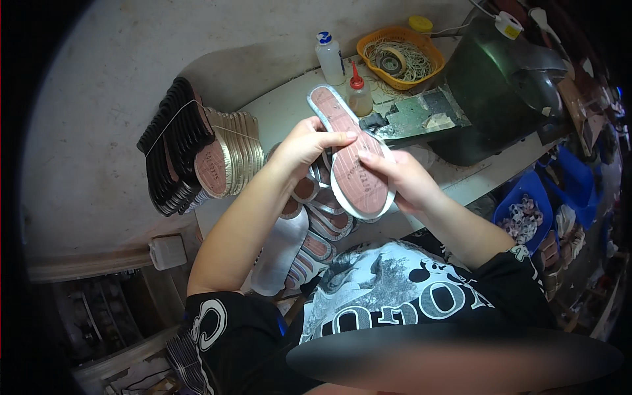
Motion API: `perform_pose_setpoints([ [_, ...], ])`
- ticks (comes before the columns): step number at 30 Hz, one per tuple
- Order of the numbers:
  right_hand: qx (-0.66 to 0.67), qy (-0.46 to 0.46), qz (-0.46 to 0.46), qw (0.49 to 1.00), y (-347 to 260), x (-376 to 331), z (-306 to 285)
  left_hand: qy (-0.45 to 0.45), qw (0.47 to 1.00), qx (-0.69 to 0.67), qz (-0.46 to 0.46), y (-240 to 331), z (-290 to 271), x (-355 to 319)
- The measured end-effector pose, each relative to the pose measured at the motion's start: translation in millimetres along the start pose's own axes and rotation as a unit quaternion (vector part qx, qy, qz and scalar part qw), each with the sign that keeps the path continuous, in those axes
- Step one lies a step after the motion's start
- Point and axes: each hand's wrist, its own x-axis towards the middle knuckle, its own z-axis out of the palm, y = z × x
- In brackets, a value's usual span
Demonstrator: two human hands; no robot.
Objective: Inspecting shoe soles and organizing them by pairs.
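Between both hands I hold a shoe insole (361,178), its pinkish-brown underside facing up and a pale silvery-white rim running round it. My left hand (304,146) grips it at the narrow waist, thumb lying on the face. On the wide end's right edge, my right hand (407,176) is closed with its thumb pressed on the surface. The fingers beneath are hidden. Below my left wrist lies a loose heap of silvery insoles (322,220), partly covered by my forearm.
Bundled black insoles (172,141) and gold ones (238,151) stand at the wall. Behind are a white bottle (330,60), a red-tipped glue bottle (359,97) and an orange basket (366,47) of rubber bands. A dark machine (494,85) stands right; a blue bin (508,205) sits lower right.
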Motion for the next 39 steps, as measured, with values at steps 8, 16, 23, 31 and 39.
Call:
perform_pose_setpoints([
  [8,-0.042,-0.024,0.038,0.998,20,-27,-1,0.037,0.998,0.022,-0.047,6,-7,0],
  [16,0.009,0.017,0.025,1.0,14,-15,10,-0.06,0.952,0.284,0.095,22,-36,30],
  [23,0.036,0.04,0.005,0.999,10,-2,12,-0.262,0.88,0.393,0.056,46,-34,41],
  [31,0.035,0.077,-0.003,0.996,1,2,17,-0.17,0.872,0.442,0.126,36,-43,25],
  [39,-0.009,0.071,-0.029,0.997,1,5,11,-0.08,0.901,0.424,0.053,29,-30,-3],
])
